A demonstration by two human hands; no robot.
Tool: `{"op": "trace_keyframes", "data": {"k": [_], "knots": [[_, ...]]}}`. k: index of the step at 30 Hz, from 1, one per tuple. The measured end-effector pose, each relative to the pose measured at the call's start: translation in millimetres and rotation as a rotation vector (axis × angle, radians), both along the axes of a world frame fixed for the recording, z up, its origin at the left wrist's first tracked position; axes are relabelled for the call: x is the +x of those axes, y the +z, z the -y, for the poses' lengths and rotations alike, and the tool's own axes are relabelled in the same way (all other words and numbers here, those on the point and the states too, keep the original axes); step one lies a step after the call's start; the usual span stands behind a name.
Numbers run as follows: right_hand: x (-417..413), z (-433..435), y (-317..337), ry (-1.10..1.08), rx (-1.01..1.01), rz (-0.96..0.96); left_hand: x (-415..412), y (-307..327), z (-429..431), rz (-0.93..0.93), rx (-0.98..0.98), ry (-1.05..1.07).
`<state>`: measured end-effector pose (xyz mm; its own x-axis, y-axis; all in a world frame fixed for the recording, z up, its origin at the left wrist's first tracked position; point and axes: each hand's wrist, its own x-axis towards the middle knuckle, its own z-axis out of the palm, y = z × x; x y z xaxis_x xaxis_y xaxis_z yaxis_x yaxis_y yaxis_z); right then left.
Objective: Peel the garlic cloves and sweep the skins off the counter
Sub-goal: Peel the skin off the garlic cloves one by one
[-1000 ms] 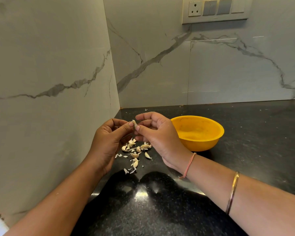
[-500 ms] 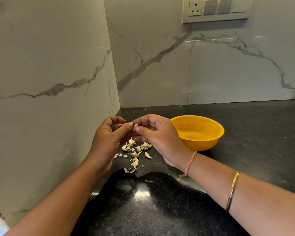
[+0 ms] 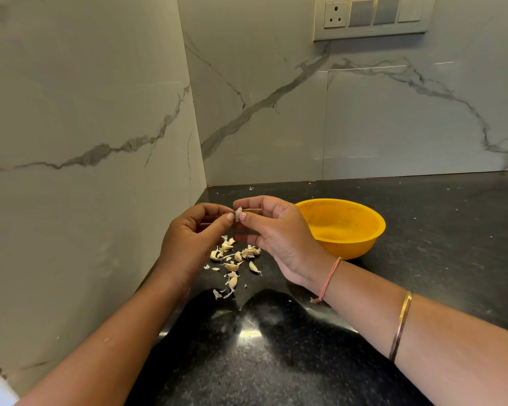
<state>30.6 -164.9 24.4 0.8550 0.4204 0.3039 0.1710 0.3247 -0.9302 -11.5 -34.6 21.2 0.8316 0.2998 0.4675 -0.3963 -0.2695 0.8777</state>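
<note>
Lower frame, nearest: my two forearms enter from the bottom corners over one dark speckled counter (image 3: 276, 364). The right forearm carries one gold bangle (image 3: 400, 326) and, at the wrist, one pink thread band (image 3: 329, 277).

Centre, on the counter: one loose scatter of garlic cloves and skins (image 3: 235, 263). Whole cloves and papery scraps lie mixed, so I cannot give an exact count. The scatter sits directly below and between my two hands, touching neither.

Centre, above the scatter: my left hand (image 3: 188, 244) and right hand (image 3: 279, 232) meet at the fingertips. Both are curled, each pinching between thumb and forefinger the same single garlic clove (image 3: 238, 213), which is raised clear of the counter. The remaining fingers of each hand are bent inward and hold nothing that I can see.

Right of centre, just behind my right hand: one yellow bowl (image 3: 349, 247), upright on the counter.

Upper frame, farthest: two veined marble wall panels meeting in a corner, and at upper right one switch plate (image 3: 372, 17) with one socket.
</note>
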Motion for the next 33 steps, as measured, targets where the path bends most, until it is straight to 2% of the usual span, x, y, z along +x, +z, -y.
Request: {"op": "trace_keyframes", "data": {"k": [5,12,25,33], "knots": [[0.4,1.1,1.3,0.011,-0.006,0.023,-0.2,-0.2,-1.0,0.024,0.002,-0.010],[-1.0,1.0,0.4,0.025,-0.038,0.058,3.4,-0.1,-3.3,-0.041,-0.053,-0.052],[-1.7,1.8,4.4,0.141,0.070,-0.106,1.0,-1.0,-4.3,-0.142,-0.232,-0.253],[-2.9,2.0,5.2,0.153,0.077,-0.141,2.1,-2.7,-6.3,-0.152,-0.216,-0.242]]}}
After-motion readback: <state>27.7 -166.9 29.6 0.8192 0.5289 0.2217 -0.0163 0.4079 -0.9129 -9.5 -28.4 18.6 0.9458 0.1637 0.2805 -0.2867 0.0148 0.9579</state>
